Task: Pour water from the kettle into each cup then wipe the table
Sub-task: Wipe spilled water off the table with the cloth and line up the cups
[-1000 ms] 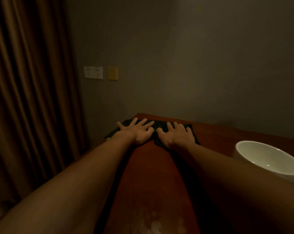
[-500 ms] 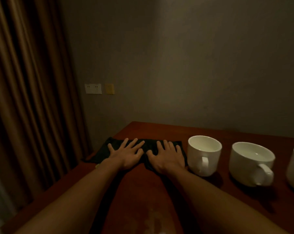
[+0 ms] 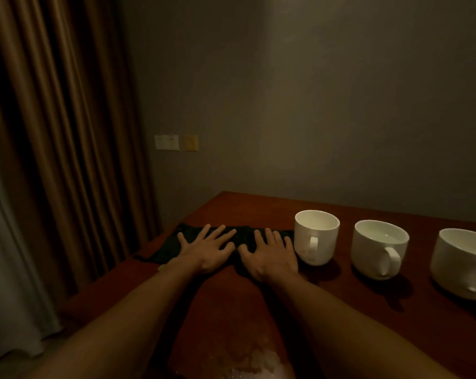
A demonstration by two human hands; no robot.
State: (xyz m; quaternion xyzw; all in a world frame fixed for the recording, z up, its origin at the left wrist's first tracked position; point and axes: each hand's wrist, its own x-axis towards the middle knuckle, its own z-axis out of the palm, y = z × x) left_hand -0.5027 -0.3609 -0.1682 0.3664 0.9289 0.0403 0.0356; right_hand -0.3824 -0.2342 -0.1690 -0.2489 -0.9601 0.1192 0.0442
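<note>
A dark cloth (image 3: 165, 248) lies flat on the red-brown table (image 3: 231, 302) near its left edge. My left hand (image 3: 208, 248) and my right hand (image 3: 271, 255) press on it side by side, palms down, fingers straight and spread. Right of my right hand stand three white cups in a row: a tall mug (image 3: 316, 236), a wider cup (image 3: 379, 248) with water in it, and a third cup (image 3: 462, 262) cut off by the frame edge. No kettle is in view.
A brown curtain (image 3: 59, 132) hangs at the left beside the table's left edge. A grey wall (image 3: 313, 105) with wall sockets (image 3: 167, 142) stands behind the table. A wet, shiny patch (image 3: 256, 362) shows on the table near me.
My hands and the cloth have slid back from the table's far left corner toward me. The view has swung right, bringing the three cups into sight.
</note>
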